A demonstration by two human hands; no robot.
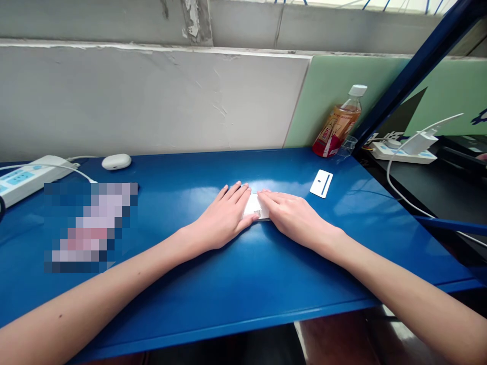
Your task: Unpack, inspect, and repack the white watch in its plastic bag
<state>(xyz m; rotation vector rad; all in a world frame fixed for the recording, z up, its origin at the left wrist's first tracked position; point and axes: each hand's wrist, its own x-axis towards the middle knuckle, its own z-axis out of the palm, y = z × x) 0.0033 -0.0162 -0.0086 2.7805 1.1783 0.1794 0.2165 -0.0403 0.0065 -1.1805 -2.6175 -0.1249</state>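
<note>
A small flat white box [252,204] with a printed patch near its front edge lies on the blue desk. Around its left end is my left hand [227,215], fingers stretched along the back and thumb against the front. My right hand [292,215] covers the right end, fingers pressed together and bent over it, its thumb hidden. Between them the hands hide both ends of the box. To the right of my right hand, apart from it, lies a white card [321,183] with a dark strip.
On the blue desk [213,299], a power strip [32,175], a white earbud case [116,161] and a blurred-out phone-like object [97,223] lie left. A tilted drink bottle [338,124] leans at the back right. Beyond the blue metal post [414,66] are a charger [420,142] and its cable.
</note>
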